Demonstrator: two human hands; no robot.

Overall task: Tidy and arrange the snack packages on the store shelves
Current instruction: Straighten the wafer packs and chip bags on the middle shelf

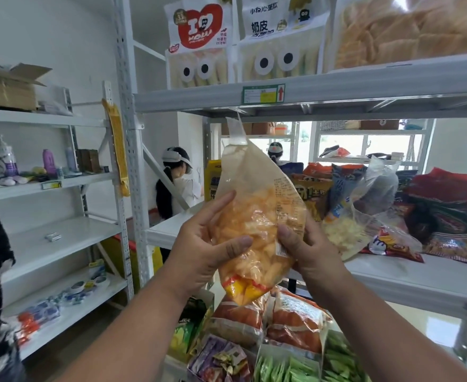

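White metal store shelf (408, 274) carries a loose heap of snack packs. Clear plastic bag of orange puffed snacks (257, 224) is held upright in front of its left end, off the board. Left hand (202, 252) and right hand (306, 246) grasp its sides. Suggest: support base, set upright on bare board left of heap.

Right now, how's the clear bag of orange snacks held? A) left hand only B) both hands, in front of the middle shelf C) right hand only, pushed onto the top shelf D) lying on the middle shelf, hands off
B: the left hand and right hand both grip the clear bag of orange snacks, one on each side, held up in the air in front of the middle shelf.
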